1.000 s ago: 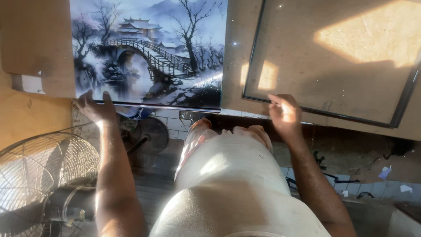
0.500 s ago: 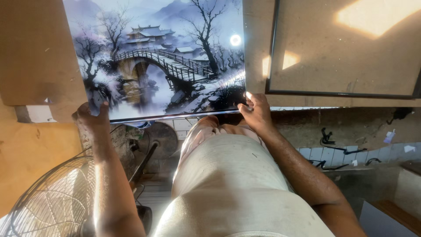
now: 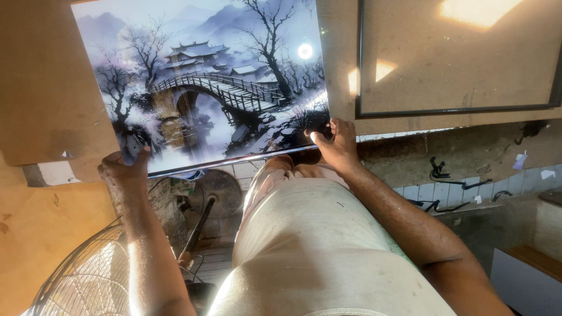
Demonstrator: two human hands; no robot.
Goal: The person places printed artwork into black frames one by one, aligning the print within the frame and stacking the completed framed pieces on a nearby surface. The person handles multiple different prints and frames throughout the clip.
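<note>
A glossy landscape print (image 3: 205, 82), rectangular, in greys and violets with a bridge, bare trees and a pale moon, lies tilted on the brown board surface (image 3: 47, 88), its near edge overhanging the surface's front edge. The left hand (image 3: 124, 167) is clamped on the print's near left corner, thumb on top; the right hand (image 3: 333, 143) grips the near right corner, thumb pressed on the picture face. The hands are well apart, one at each end of the near edge.

Just right of the print, on the same surface, lies a dark thin frame (image 3: 456, 108) around a plain brown panel, with a strip of bare board between the two. A small white block (image 3: 52, 172) sits under the surface's near left edge.

Below the front edge, a wire fan guard (image 3: 82, 275) stands at lower left, beside a round metal disc (image 3: 219, 190) on a rod. Black offcuts (image 3: 442, 172) and scraps of white paper (image 3: 547, 174) litter the ledge at right.
</note>
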